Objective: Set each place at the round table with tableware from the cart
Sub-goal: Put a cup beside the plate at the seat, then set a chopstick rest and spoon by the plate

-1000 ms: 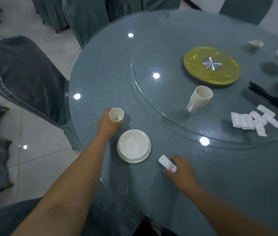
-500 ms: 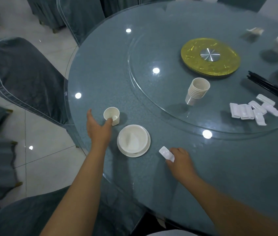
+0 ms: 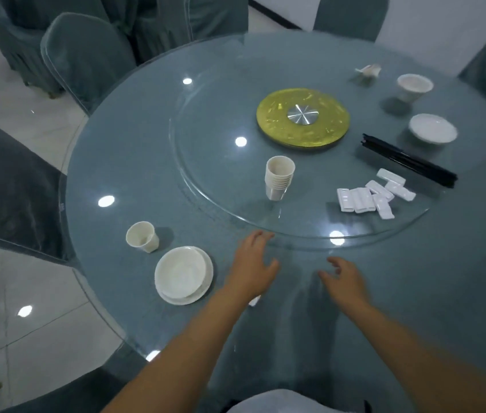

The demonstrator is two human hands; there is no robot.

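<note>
Since the earlier frame we are seeing both hands off the tableware: the left hand [image 3: 253, 265] and right hand [image 3: 343, 280] are hovering with fingers loose, grasping nothing, over the round table [image 3: 134, 162] near the glass turntable [image 3: 206, 162]. We are noting the bowl on its plate [image 3: 183, 275] lying left of the left hand, the single cup [image 3: 142, 236] standing just beyond it, and the chopstick rest [image 3: 254, 301] peeking out beside the left wrist.

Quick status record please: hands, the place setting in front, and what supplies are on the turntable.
left hand: open, holds nothing
right hand: open, holds nothing
place setting: single cup upright, bowl on plate beside it
chopstick rest: mostly hidden under left forearm
turntable supplies: cup stack, pile of rests, black chopsticks
</note>
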